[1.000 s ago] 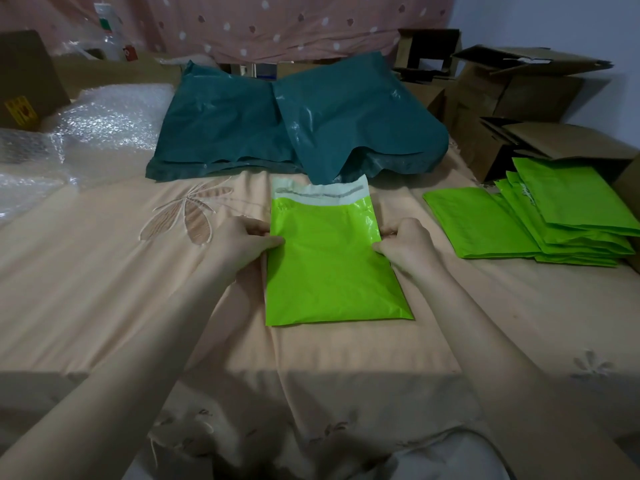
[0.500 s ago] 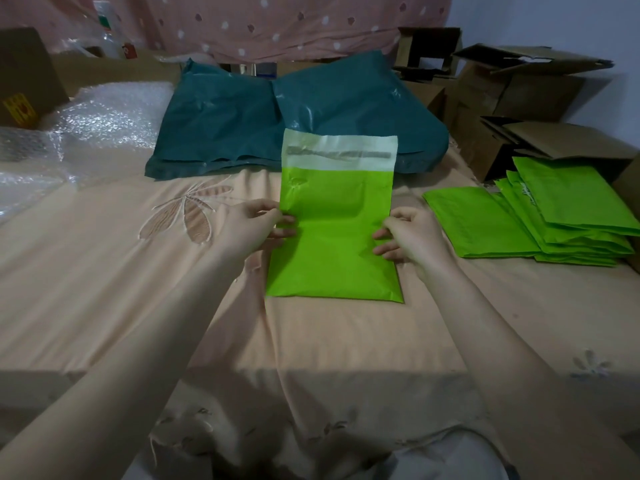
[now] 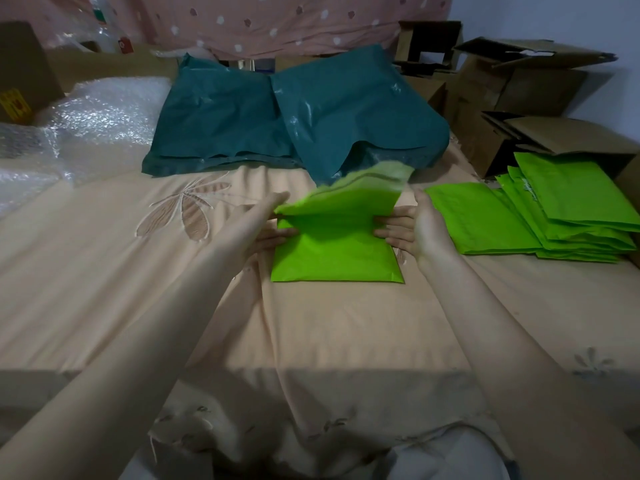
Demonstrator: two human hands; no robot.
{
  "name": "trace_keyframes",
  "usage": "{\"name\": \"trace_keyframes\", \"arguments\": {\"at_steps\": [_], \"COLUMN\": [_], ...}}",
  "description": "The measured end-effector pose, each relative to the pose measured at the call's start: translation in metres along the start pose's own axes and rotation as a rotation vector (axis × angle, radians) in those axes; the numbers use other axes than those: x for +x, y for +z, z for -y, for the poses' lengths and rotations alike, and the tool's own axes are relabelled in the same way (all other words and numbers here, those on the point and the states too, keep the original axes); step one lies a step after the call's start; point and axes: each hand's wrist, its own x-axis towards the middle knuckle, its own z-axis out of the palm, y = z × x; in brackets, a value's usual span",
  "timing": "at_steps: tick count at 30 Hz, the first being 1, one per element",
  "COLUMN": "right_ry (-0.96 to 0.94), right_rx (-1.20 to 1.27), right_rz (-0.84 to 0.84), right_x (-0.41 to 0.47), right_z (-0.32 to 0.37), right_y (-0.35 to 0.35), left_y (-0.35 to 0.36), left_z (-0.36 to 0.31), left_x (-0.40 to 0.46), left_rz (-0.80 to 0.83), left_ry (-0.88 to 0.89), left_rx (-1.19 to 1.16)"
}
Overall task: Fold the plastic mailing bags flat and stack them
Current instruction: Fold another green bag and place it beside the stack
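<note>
- The bright lime-green plastic mailing bag (image 3: 337, 251) lies near the middle of the peach embroidered bedspread (image 3: 104, 271), its lower half flat on the cloth.
- Half a second ago the bag's upper half stood upright, the pale sealing strip facing me; now that half tips forward and down over the lower half, blurred in motion, the strip end pointing toward the far right.
- A second ago the whole bag lay flat, so the fold has come up and is now coming over.
- The left hand (image 3: 268, 221) pinches the bag's left edge at the crease, thumb below and fingers stretched above the sheet.
- The right hand (image 3: 414, 226) grips the right edge at the same height, palm turned up more than it was before, fingers curled onto the plastic.
- Both hands sit about where they were half a second ago, either side of the bag.
- The stack of folded lime-green mailing bags (image 3: 568, 209) rests by the right edge of the bedspread, unmoved, one flat bag at its left side.
- The two dark teal plastic bags (image 3: 294, 123) lie along the far edge, as before.
- Clear bubble wrap (image 3: 97, 116) sits at the far left corner, brown cardboard boxes (image 3: 519, 84) at the far right.
</note>
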Motion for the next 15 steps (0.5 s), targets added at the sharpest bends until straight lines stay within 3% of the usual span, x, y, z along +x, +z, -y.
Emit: {"name": "trace_keyframes", "arguments": {"at_steps": [9, 15], "right_ry": [-0.017, -0.027], "right_rx": [0.010, -0.215], "right_rz": [-0.024, 0.010], "right_x": [0.000, -0.009], "right_z": [-0.001, -0.009], "right_y": [-0.001, -0.004], "left_y": [-0.002, 0.001], "left_z": [0.005, 0.010], "left_x": [-0.001, -0.003], "left_rz": [0.007, -0.006], "left_ry": [0.107, 0.209], "left_rx": [0.180, 0.258]}}
